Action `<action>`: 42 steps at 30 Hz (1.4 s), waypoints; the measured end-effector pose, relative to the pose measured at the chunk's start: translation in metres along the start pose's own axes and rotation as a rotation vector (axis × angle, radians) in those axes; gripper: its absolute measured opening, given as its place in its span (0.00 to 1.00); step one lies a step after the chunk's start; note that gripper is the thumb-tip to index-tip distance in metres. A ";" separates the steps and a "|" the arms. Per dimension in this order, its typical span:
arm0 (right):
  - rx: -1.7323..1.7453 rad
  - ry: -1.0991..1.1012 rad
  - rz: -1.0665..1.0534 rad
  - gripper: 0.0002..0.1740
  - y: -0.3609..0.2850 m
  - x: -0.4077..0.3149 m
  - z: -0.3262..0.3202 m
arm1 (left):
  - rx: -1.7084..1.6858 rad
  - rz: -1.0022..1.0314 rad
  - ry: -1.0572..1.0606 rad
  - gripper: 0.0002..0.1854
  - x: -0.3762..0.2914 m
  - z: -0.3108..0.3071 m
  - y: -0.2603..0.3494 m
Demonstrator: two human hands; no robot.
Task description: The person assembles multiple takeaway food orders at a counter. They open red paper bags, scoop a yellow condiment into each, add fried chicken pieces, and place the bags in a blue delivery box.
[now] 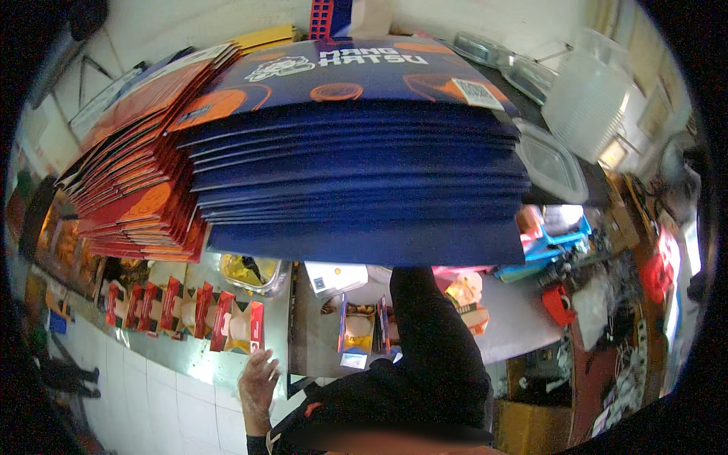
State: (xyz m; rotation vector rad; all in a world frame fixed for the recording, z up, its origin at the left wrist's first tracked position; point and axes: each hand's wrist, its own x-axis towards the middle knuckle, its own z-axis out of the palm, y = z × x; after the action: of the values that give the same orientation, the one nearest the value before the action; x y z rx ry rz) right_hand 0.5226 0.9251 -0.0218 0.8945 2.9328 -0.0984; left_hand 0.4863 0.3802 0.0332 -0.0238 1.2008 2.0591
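Observation:
My left hand (260, 381), in what seems a clear glove, is at the lower left with fingers loosely bent and nothing visible in it. It is just below the nearest of several open red-and-white food boxes (244, 329) standing in a row. My right arm, in a black sleeve, reaches up and passes behind a tall stack of folded blue cartons (364, 170); the right hand is hidden there. Beside that stack leans a pile of folded red cartons (142, 187). Open blue food boxes with filling (358, 330) stand on the counter left of my arm.
A clear tub of yellow food (250, 270) is behind the red row. Stacked clear plastic containers (591, 96) and a lid (551, 159) lie at the upper right. A blue basket (569, 230) is below them. The steel counter's edge (529, 351) runs past my right arm.

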 end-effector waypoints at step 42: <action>0.080 -0.104 0.205 0.24 0.112 0.049 -0.001 | 0.998 -0.068 0.209 0.26 -0.049 0.018 -0.075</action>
State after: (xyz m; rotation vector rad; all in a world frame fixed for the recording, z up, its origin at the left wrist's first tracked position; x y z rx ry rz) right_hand 0.5443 1.0451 -0.0295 1.1579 2.7417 -0.2429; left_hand 0.5731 0.3868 0.0057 0.1927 2.1915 1.2269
